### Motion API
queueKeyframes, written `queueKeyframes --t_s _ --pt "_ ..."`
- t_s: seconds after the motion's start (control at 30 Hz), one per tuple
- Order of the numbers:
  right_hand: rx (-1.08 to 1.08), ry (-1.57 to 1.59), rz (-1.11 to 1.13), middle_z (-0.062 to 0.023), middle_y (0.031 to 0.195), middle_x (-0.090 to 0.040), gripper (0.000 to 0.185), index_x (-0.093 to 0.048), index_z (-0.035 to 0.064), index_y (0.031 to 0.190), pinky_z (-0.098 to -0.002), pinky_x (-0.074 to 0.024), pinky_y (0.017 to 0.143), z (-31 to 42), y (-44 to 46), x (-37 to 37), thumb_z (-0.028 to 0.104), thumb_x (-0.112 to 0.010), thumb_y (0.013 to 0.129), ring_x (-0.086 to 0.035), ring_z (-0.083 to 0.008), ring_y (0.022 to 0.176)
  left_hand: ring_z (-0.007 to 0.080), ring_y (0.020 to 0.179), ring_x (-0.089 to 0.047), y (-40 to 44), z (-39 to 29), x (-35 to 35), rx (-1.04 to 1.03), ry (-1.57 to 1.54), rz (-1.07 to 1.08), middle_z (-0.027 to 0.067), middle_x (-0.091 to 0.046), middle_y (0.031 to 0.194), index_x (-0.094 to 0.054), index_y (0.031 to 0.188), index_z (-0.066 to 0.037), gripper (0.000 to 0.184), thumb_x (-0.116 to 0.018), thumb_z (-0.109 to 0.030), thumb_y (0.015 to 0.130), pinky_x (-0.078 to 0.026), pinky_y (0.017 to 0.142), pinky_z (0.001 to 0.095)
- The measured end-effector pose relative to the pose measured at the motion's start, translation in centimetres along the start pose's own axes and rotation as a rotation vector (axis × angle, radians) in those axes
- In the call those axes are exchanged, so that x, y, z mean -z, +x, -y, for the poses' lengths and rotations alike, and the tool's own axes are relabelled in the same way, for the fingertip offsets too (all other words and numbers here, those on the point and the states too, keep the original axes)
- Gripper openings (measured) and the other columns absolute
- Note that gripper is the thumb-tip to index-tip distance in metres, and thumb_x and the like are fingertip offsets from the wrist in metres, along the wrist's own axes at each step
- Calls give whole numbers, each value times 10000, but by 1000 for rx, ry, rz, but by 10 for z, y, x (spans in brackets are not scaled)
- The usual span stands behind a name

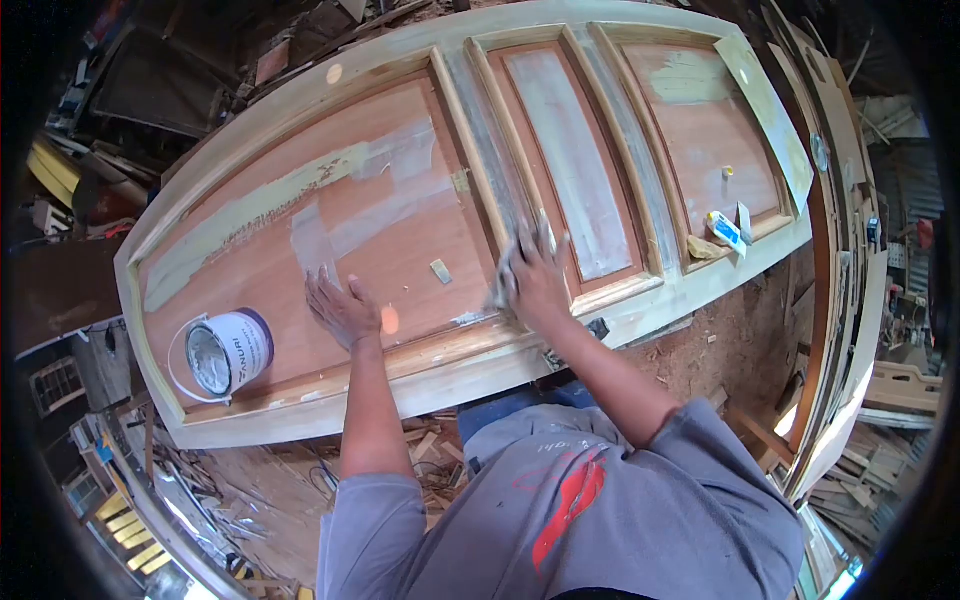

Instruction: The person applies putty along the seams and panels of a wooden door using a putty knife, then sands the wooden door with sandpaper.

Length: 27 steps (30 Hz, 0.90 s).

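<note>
A large panelled wooden door (430,375) lies flat in front of me, with pale filler smeared over its panels and rails. My left hand (343,308) rests on the big left panel with its fingers stretched out and nothing in them. My right hand (533,270) presses on the moulding between the left and middle panels. Its fingers are bent over a thin greyish piece (503,288), mostly hidden, whose kind I cannot make out. A small scrap (440,271) lies on the panel between my hands.
An open paint-style tub (243,350) tilts on the door's lower left corner. On the right panel lie a white-and-blue tube (725,231), a yellow cap (728,172) and a crumpled scrap (707,247). A pale sheet (768,120) crosses the right end. Wood offcuts (850,480) litter the ground.
</note>
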State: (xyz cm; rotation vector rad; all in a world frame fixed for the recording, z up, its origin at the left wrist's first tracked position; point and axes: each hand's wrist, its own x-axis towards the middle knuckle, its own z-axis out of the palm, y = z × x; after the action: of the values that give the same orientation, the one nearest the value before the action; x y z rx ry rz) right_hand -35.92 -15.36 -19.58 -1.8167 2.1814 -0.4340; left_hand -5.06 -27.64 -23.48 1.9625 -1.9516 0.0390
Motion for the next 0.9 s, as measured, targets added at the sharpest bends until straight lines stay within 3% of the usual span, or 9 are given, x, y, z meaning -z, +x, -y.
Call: queueKeyframes --t_s 0.03,0.23,0.47,0.57,0.7,0.73,0.83,0.87,0.9 --pt "0 9 -64 -241 1693 -377 420 -657 -14 1348 -792 -116 1248 2 12 -4 218 -655 998 -260 -508 1598 427 1497 -422 -3 1 1 3 5 -4 246 -489 1564 -512 1486 -28 602 -659 -294 966 -306 1260 578" --pt "-63 41 91 -217 1729 -337 437 -664 -11 1364 -818 -116 1225 0 -66 6 183 -684 973 -230 -526 1604 435 1485 -435 -5 4 0 8 0 -4 250 -486 1569 -512 1487 -28 613 -667 -304 962 -325 1242 589" --pt "77 13 -22 -200 1710 -385 520 -638 37 1441 -820 -46 1235 -6 55 -7 108 -688 928 -209 -531 1609 432 1491 -430 -2 1 3 23 -6 2 242 -480 1579 -506 1487 -31 621 -669 -323 964 -325 1239 597" --pt "90 104 82 -201 1712 -381 530 -633 30 1449 -808 -42 1245 -12 28 5 91 -682 925 -203 -531 1611 430 1502 -420 0 1 2 21 -12 6 239 -477 1583 -505 1485 -26 621 -664 -327 966 -314 1248 595" --pt "170 105 181 -193 1716 -379 498 -689 105 1420 -786 -87 1260 0 -29 2 82 -693 922 -190 -514 1625 430 1514 -404 1 1 4 31 -15 13 243 -474 1585 -509 1477 -14 618 -663 -322 965 -299 1260 595" --pt "204 43 87 -189 1646 -486 492 -714 139 1391 -775 -149 1258 1 -19 0 63 -723 905 -312 -482 1594 431 1513 -404 -1 3 4 36 -18 13 245 -472 1586 -511 1476 -12 617 -664 -322 965 -297 1260 596" --pt "212 102 -158 -189 1531 -603 468 -737 122 1338 -682 -269 1270 -3 42 18 26 -752 880 -465 -443 1509 437 1510 -405 3 4 0 33 -32 5 253 -469 1587 -515 1475 -10 617 -667 -320 964 -294 1260 599" --pt "154 289 -195 -186 1438 -677 463 -736 114 1332 -520 -424 1238 -8 55 27 -63 -672 909 -615 -415 1376 439 1508 -407 4 3 3 33 -34 12 256 -469 1587 -516 1476 -9 618 -668 -321 963 -294 1259 600" --pt "114 319 -146 -188 1418 -682 456 -737 104 1317 -497 -469 1188 -9 54 32 -81 -656 908 -632 -409 1348 442 1505 -409 2 1 4 33 -38 20 258 -468 1587 -517 1476 -9 619 -669 -321 963 -293 1259 601"
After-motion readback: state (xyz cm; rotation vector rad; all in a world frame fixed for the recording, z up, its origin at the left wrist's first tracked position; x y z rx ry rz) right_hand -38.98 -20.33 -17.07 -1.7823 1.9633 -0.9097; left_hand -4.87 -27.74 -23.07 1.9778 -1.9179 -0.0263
